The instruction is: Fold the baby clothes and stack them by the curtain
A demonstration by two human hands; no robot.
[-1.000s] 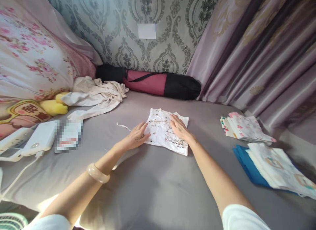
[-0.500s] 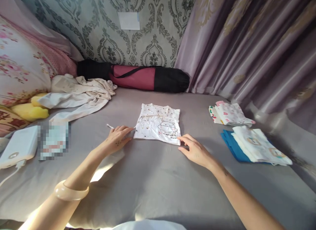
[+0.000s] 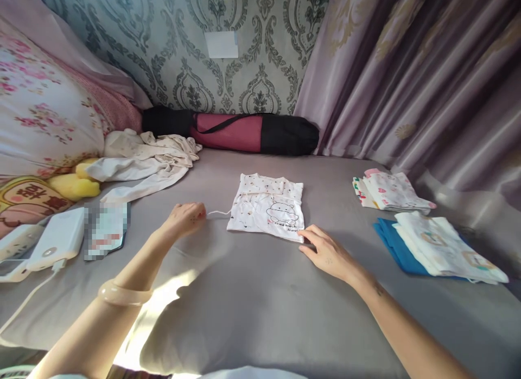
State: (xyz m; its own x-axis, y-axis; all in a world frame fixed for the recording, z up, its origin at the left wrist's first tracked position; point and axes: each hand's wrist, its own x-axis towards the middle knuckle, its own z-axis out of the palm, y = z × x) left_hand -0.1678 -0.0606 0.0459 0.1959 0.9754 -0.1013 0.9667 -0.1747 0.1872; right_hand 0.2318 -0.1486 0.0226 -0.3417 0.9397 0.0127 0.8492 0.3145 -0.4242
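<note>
A small folded white garment (image 3: 266, 208) with a cartoon animal print lies on the grey bed sheet (image 3: 252, 308). A thin white string (image 3: 216, 213) trails from its left edge. My left hand (image 3: 185, 217) is curled with its fingertips pinched on the end of that string. A pale bangle sits on that forearm. My right hand (image 3: 325, 251) rests flat on the sheet, fingers spread, its tips touching the garment's near right corner.
Two piles of folded clothes lie at the right: a white printed one (image 3: 391, 191) and a white one on blue cloth (image 3: 439, 246). A red and black bag (image 3: 244, 132) lies along the wall. Crumpled cream clothes (image 3: 150, 156), a white power bank (image 3: 55, 239) and pillows are at the left.
Both hands came off the top of the folded garment. The right hand slid to its near right corner. The left hand closed on the string beside the left edge.
</note>
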